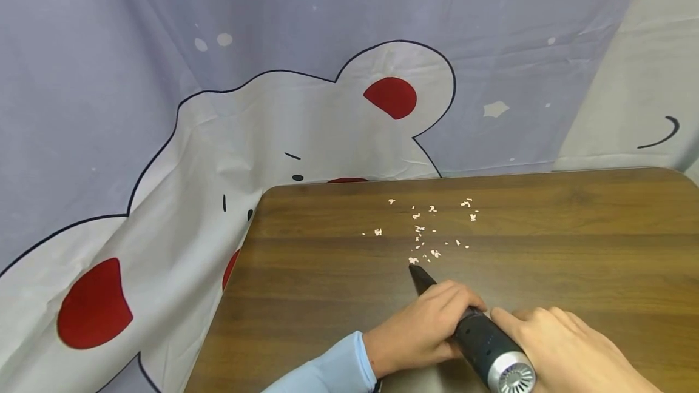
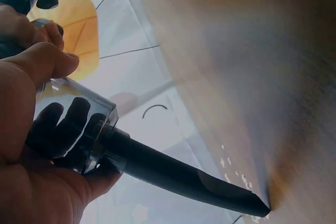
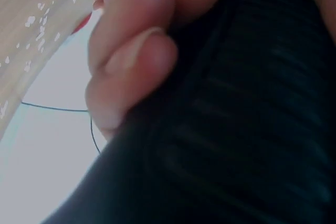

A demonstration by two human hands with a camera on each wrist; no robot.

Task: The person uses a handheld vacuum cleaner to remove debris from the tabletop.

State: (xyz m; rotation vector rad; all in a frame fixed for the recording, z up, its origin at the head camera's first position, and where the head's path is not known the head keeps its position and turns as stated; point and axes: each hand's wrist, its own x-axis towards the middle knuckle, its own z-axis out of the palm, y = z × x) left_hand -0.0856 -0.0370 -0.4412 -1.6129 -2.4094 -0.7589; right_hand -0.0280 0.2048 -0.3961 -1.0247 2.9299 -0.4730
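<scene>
A black handheld vacuum cleaner (image 1: 480, 338) with a silver vented end is held between both hands over the table, slanting forward. My left hand (image 1: 428, 326) grips its front part; in the left wrist view the fingers curl around the clear dust cup (image 2: 107, 106). My right hand (image 1: 570, 347) grips the body behind it, and in the right wrist view its fingers wrap the ribbed dark handle (image 3: 252, 114). The narrow black nozzle (image 2: 178, 174) points down at the tabletop, its tip beside the nearest of several small white scraps (image 1: 435, 253) scattered there.
The brown wooden table (image 1: 327, 272) has its far edge against a hanging cloth (image 1: 306, 126) printed with white cartoon figures. More white scraps (image 1: 466, 203) lie towards the far edge. A light blue sleeve (image 1: 333, 369) covers the left forearm.
</scene>
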